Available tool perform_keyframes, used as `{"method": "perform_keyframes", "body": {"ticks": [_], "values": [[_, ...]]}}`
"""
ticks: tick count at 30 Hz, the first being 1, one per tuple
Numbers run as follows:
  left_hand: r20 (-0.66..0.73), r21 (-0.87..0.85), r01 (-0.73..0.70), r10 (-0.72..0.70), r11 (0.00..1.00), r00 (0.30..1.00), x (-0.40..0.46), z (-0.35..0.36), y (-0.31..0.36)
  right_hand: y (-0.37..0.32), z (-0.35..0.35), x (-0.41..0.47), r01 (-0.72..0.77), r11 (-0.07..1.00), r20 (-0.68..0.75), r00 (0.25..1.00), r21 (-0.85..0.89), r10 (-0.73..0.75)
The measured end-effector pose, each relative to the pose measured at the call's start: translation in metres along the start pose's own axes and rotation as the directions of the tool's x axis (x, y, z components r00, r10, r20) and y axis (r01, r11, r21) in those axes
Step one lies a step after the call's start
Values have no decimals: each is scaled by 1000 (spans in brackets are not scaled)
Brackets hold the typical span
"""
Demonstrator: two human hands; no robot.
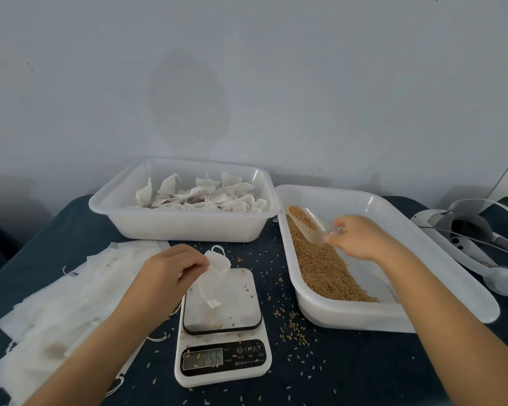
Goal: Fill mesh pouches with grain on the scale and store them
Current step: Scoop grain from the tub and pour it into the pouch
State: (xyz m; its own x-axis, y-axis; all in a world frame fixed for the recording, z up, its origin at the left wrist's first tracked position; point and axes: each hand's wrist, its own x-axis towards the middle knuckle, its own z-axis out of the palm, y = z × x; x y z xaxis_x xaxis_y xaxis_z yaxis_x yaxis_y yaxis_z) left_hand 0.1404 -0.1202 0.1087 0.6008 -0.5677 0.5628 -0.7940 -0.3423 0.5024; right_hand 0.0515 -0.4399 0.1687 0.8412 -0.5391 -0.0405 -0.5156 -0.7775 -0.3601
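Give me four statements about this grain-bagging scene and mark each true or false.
1. The left hand holds a mesh pouch over the scale. True.
2. The right hand holds a metal spoon. False: it grips a clear plastic scoop loaded with grain.
3. The filled pouches lie in the far tray. True.
4. The grain tray sits left of the scale. False: it sits to the right.
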Motion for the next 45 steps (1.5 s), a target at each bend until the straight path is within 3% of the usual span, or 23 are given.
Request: {"method": "perform_keyframes", "body": {"ticks": [5,9,15,21,33,45], "values": [[67,36,-18,15,999,998,14,-20,-6,-19,-21,-16,202,973,60,976,116,-209],[198,90,-44,26,995,980,20,-35,-12,-39,-17,-27,380,908,155,900,176,-406],[305,159,-32,-18,987,952,21,-47,-18,-55,3,-35,487,855,293,803,177,-518],[397,187,-53,-26,981,917,26,-47,-11,-66,4,-36,559,826,363,756,75,-544],[452,141,-121,45,982,891,44,-33,8,-96,-33,-43,611,771,448,749,-181,-488],[449,135,-97,26,986,893,42,-29,14,-129,-54,-48,637,670,515,748,-380,-419]]}}
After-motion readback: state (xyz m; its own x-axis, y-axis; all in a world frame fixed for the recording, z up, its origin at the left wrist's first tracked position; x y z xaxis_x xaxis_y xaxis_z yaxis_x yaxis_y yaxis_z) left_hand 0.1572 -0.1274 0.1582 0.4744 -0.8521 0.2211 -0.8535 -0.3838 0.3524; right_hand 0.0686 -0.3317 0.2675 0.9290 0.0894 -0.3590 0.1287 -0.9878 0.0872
